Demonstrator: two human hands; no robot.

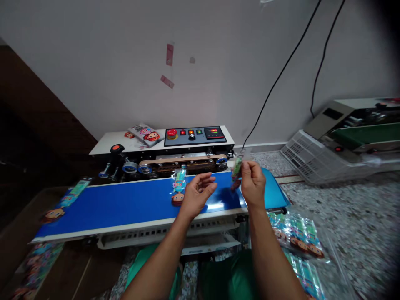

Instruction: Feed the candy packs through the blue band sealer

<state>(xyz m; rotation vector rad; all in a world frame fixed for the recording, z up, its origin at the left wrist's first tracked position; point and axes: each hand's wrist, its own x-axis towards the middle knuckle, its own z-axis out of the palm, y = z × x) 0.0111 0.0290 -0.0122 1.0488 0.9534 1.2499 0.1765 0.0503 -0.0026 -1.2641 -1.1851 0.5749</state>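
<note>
My right hand [253, 183] pinches a clear packet [237, 167] with a green card, held upright over the right end of the blue conveyor belt [125, 206]. To its left, my left hand [200, 191] is raised above the belt, fingers apart and holding nothing. Just beyond those fingers, a packet with a cartoon head [178, 187] lies at the sealing machine's edge. Another such packet [67, 201] rests at the belt's left end. Behind the belt stands the sealing machine [196, 136], with a red knob and a lit display.
At the lower right, a clear bag [331, 246] holds several packets on the speckled floor. A white crate [306, 156] stands beside a second machine [350, 121] at the right. Lower left, a cardboard box [78, 266] sits near more packets. Black cables hang along the wall.
</note>
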